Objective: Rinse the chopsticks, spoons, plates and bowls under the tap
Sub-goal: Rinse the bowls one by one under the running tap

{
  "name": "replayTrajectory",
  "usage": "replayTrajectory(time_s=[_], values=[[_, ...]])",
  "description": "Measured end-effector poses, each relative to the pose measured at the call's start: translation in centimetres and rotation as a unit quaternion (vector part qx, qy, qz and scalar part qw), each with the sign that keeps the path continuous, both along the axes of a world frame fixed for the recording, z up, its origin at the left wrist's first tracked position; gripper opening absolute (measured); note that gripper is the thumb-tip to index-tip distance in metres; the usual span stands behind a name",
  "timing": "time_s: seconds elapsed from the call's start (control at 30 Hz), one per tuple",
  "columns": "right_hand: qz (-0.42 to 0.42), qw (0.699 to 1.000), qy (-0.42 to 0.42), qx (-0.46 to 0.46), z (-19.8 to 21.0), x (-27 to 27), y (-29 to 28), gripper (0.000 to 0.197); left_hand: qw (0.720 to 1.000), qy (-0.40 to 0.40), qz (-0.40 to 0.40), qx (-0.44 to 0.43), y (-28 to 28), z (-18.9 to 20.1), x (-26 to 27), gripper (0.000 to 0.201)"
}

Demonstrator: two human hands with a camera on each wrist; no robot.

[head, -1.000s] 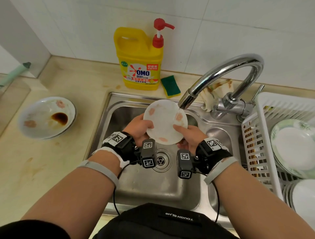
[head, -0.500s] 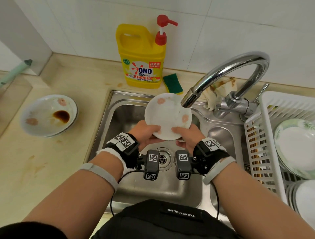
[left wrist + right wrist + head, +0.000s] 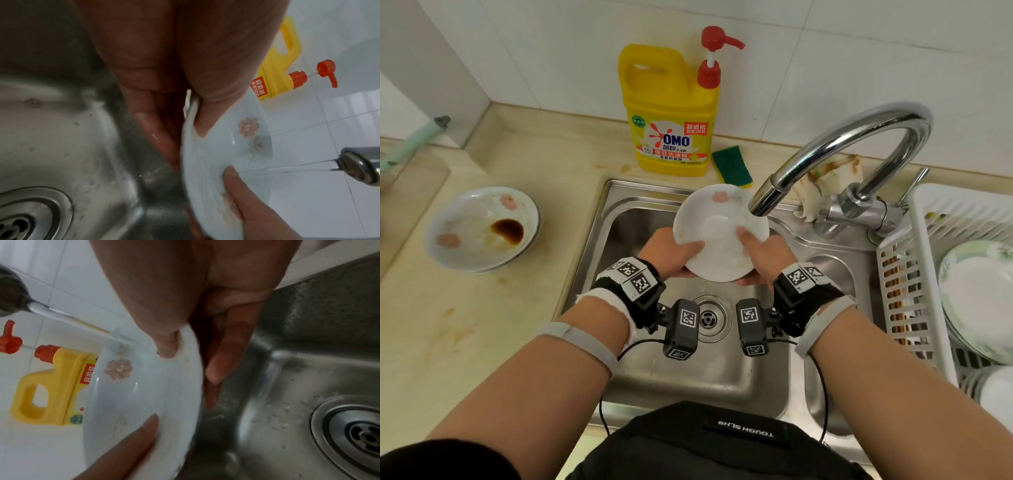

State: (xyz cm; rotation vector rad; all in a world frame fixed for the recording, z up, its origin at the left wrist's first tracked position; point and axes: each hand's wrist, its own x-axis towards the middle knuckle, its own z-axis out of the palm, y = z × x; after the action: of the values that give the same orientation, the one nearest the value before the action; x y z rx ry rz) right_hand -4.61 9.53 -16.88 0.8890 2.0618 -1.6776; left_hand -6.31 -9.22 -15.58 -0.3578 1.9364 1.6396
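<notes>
I hold the small white flower-printed plate (image 3: 719, 233) tilted over the steel sink (image 3: 619, 219), left hand (image 3: 671, 253) and right hand (image 3: 763, 257) gripping opposite rims, the curved chrome tap (image 3: 763, 200) streaming beside my right thumb.

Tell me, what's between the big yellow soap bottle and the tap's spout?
A green sponge lies on the counter between the yellow soap bottle and the tap's spout, just behind the sink's rim. The head view shows it.
</notes>
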Motion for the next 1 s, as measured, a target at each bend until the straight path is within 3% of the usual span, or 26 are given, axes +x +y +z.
replayTrajectory(time_s=[0.13, 0.23, 0.37, 0.5, 0.63, 0.73, 0.83, 1.0], values=[[0.002, 1.0, -0.005, -0.029, -0.2, 0.1, -0.7, 0.041, 0.996, -0.032, 0.051, 0.063, 0.3, -0.5, 0.7, 0.037], [0.018, 0.999, -0.018, -0.028, -0.8, 0.6, -1.3, 0.035, 0.994, -0.048, 0.047, 0.091, 0.3, -0.6, 0.9, 0.041], [0.041, 0.999, -0.018, 0.003, -0.9, 0.6, -0.7, 0.027, 0.999, -0.033, 0.001, 0.043, -0.3, -0.3, 0.5, 0.041], [0.018, 1.0, -0.014, -0.02, -0.1, -0.1, 0.3, 0.023, 0.996, 0.023, -0.069, -0.047, -0.3, 0.1, -0.1, 0.036], [0.021, 0.999, 0.012, -0.028, 0.8, 0.3, 0.7, 0.022, 0.989, 0.077, -0.089, -0.091, 0.0, 0.1, -0.5, 0.034], [0.015, 0.998, 0.063, 0.013, 1.4, 1.3, 1.4, 0.02, 0.995, 0.068, -0.05, -0.049, 0.5, -0.3, -0.5, 0.024], [0.013, 0.994, 0.091, 0.061, 1.6, 2.2, 2.2, 0.017, 0.998, 0.037, -0.015, 0.037, 0.9, -1.0, -0.3, 0.027], [0.0, 0.991, 0.117, 0.063, 2.2, 3.4, 3.2, 0.029, 0.995, -0.006, 0.003, 0.098, 2.2, -1.8, 0.3, 0.027]])
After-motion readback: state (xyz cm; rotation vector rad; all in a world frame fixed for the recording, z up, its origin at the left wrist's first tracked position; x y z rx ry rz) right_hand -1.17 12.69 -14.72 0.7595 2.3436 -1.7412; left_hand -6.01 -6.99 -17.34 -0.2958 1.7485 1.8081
